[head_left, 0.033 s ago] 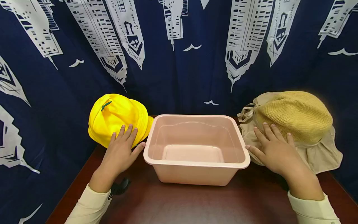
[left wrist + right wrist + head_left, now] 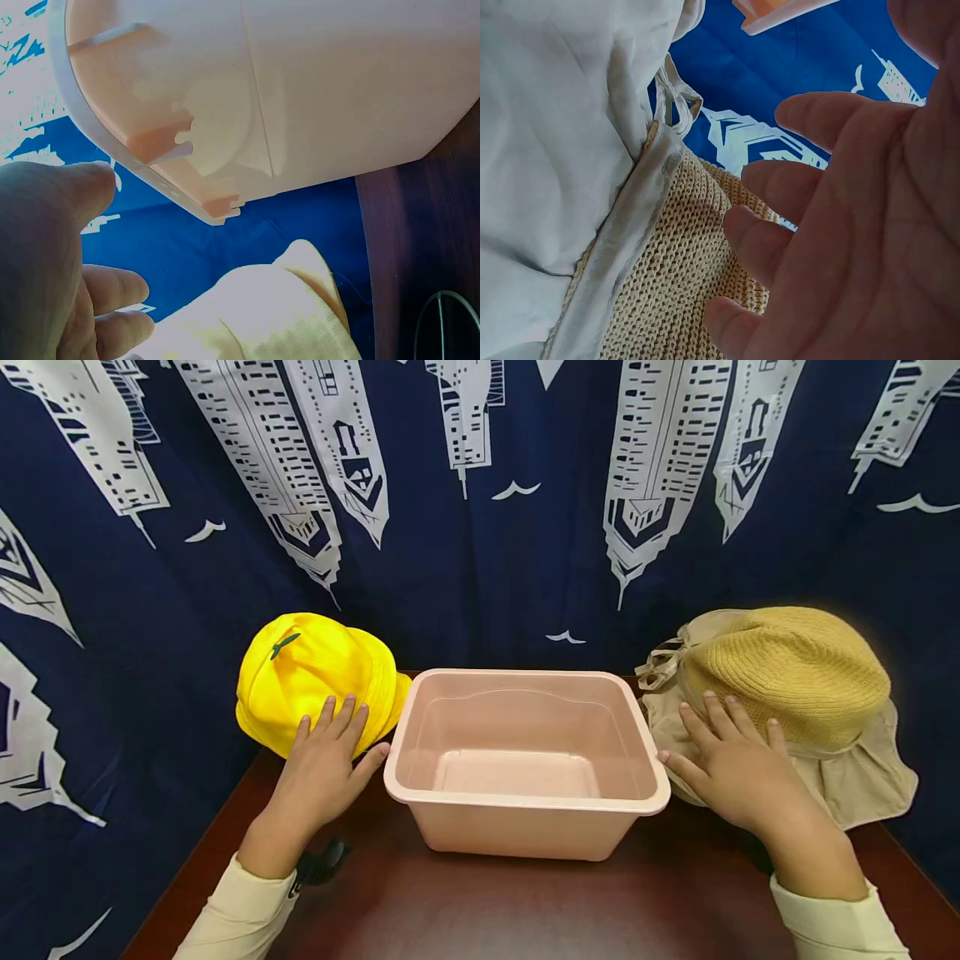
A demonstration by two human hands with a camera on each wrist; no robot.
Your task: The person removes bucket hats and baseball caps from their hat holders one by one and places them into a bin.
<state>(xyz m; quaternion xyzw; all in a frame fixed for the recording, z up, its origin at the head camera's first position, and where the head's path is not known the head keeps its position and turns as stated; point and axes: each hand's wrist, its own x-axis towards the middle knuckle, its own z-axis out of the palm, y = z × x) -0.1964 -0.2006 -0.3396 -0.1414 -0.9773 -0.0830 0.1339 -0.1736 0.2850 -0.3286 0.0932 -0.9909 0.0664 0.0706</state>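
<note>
A pale pink plastic basin (image 2: pixel 525 827) stands between the two hands in the head view, its inside bare. To its left lies a yellow cap (image 2: pixel 315 677) with a small green sprout on top. My left hand (image 2: pixel 318 785) is spread in front of this cap, its thumb close to the basin's left rim. On the right is a straw-coloured knitted hat (image 2: pixel 795 677) with a beige cloth brim and a tied ribbon. My right hand (image 2: pixel 742 768) overlaps that brim, fingers spread, thumb tip at the basin's right rim. Its palm and straight fingers show in the right wrist view.
A dark reddish-brown table (image 2: pixel 525 910) carries everything. Right behind it hangs a navy cloth (image 2: pixel 480 577) printed with white buildings. A black band (image 2: pixel 322 860) is on the left wrist, by the cream sleeve (image 2: pixel 240 902).
</note>
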